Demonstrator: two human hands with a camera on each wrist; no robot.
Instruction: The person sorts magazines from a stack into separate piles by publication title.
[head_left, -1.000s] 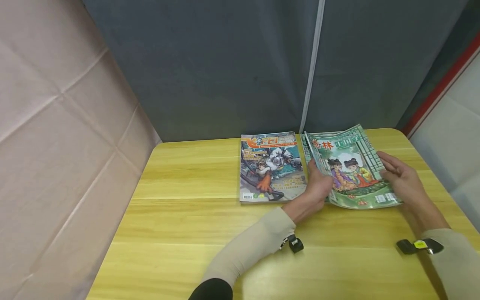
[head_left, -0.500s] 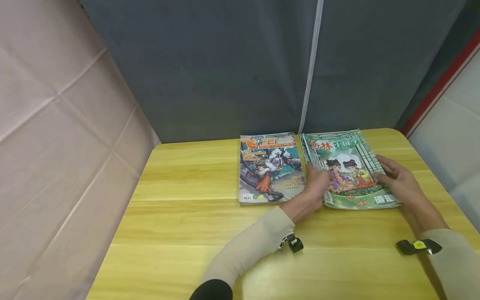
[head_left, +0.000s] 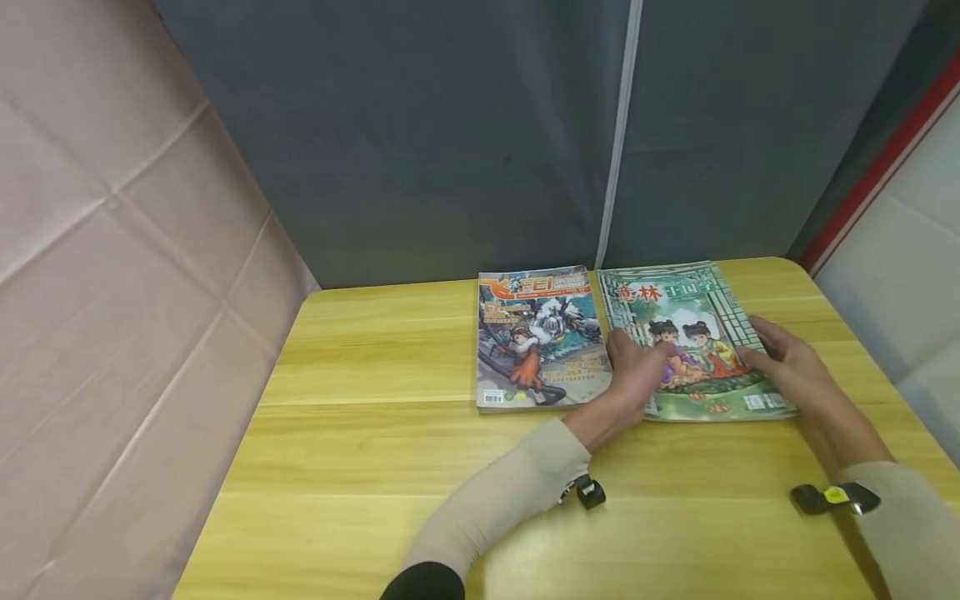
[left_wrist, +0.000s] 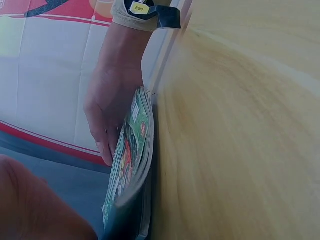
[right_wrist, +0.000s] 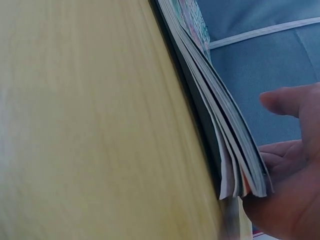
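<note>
In the head view, a green magazine [head_left: 693, 396] with two cartoon girls on its cover lies flat atop at least one other magazine at the table's back right. My left hand [head_left: 633, 371] is at its left edge, thumb stretched over the cover and fingers partly hidden. My right hand [head_left: 802, 375] is along the right edge with its fingers extended. In the right wrist view, the right thumb [right_wrist: 285, 100] stands off the cover, and the page edges [right_wrist: 225, 120] touch or nearly touch the palm. The left wrist view shows the stacked magazines [left_wrist: 132, 150] on edge, their near corner slightly bowed.
A second pile topped by a grey and orange magazine [head_left: 536, 342] sits just left of the green one. The wooden table [head_left: 360, 433] meets a dark curtain [head_left: 420, 150] at the back. A pale cloth wall [head_left: 135, 333] stands on the left.
The green magazine, tilted and lifted on its left side a second ago, has come down flat and lines up with the pile beneath. Both hands have stayed at its sides, the right thumb easing off.
</note>
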